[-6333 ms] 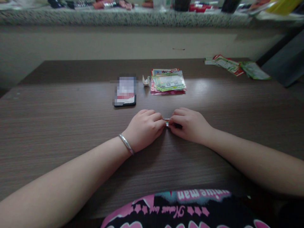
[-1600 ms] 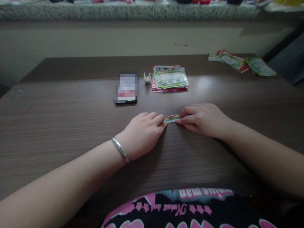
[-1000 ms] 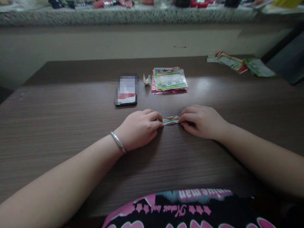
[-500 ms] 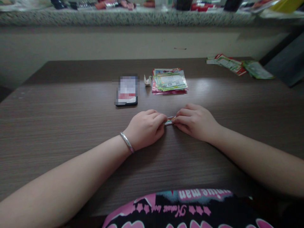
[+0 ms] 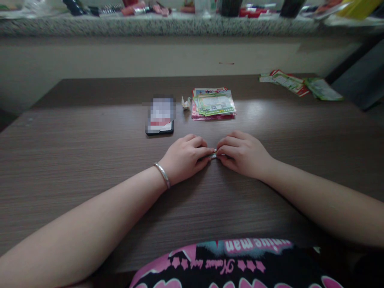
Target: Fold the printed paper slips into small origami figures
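Observation:
A narrow folded strip of printed wrapper [image 5: 213,156] lies between my fingertips just above the table; only a small whitish and green bit shows. My left hand [image 5: 189,158], with a silver bangle at the wrist, pinches it from the left, thumb below and fingers on top. From the right side, my right hand [image 5: 241,155] pinches the other end, fingers curled together. The two hands' fingertips nearly meet, and they hide most of the strip.
Beyond my hands lie a phone [image 5: 161,116] with a blurred screen, a small folded paper piece [image 5: 186,103] and a stack of printed wrappers [image 5: 214,105]. More wrappers [image 5: 291,83] sit at the far right. Behind the table [image 5: 120,92] runs a cluttered granite ledge [image 5: 168,27].
The fingertips of both hands have come closer together, so less of the wrapper strip shows between them. My left hand has shifted slightly up and right.

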`<control>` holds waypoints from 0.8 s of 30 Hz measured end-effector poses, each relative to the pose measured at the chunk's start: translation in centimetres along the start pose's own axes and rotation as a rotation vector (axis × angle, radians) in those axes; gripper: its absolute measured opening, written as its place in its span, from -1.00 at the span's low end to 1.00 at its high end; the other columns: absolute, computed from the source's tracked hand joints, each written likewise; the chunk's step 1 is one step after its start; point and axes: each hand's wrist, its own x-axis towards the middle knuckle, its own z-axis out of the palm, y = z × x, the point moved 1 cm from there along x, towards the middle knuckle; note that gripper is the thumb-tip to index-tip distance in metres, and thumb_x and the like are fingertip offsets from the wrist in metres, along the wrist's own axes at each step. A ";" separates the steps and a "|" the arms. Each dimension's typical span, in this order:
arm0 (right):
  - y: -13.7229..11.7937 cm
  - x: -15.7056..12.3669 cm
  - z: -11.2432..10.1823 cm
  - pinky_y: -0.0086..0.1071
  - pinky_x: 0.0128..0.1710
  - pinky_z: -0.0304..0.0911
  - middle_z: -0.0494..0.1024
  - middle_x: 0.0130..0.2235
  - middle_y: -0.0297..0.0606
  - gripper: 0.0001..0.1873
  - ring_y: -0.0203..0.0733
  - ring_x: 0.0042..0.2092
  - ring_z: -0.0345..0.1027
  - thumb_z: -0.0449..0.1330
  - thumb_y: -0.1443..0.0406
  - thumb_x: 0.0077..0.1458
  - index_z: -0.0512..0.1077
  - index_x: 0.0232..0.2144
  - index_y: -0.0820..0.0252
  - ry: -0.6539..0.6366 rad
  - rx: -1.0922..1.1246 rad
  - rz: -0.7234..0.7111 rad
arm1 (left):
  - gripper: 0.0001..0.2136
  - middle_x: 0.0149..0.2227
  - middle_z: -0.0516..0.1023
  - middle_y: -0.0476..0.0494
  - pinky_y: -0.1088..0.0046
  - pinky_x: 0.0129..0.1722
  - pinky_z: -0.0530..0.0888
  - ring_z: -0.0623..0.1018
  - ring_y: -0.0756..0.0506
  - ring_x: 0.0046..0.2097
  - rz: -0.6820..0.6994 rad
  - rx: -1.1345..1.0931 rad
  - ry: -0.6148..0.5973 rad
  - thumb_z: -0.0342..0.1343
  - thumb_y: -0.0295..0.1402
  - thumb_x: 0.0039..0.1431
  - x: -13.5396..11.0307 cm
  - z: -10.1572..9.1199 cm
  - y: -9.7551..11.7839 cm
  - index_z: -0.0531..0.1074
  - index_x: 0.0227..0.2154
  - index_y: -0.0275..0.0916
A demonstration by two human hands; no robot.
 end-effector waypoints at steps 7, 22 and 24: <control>-0.3 0.1 -0.2 -0.30 -0.22 0.13 0.54 -0.33 -0.22 -0.74 -0.15 -0.23 0.28 0.05 0.28 0.21 0.53 -0.35 0.19 -0.051 -0.036 0.053 | -0.76 -0.23 0.52 -0.14 0.34 -0.13 0.41 0.43 -0.10 -0.18 0.007 -0.034 0.017 0.00 -0.30 0.27 0.0 0.1 -0.1 0.54 -0.13 -0.18; -0.2 0.8 0.5 -0.32 -0.21 0.14 0.49 -0.32 -0.19 -0.88 -0.14 -0.24 0.29 0.10 0.35 0.11 0.45 -0.36 0.22 -0.093 0.101 0.212 | -0.79 -0.25 0.50 -0.17 0.29 -0.10 0.42 0.43 -0.14 -0.17 -0.072 0.079 -0.025 -0.04 -0.36 0.28 0.4 0.4 0.5 0.50 -0.23 -0.26; -0.3 0.7 0.5 -0.31 -0.20 0.14 0.49 -0.31 -0.18 -0.88 -0.13 -0.23 0.30 0.09 0.34 0.13 0.44 -0.35 0.23 -0.101 0.115 0.240 | -0.80 -0.24 0.49 -0.18 0.28 -0.09 0.42 0.42 -0.15 -0.16 -0.076 0.078 -0.034 -0.03 -0.36 0.27 0.4 0.4 0.5 0.49 -0.22 -0.27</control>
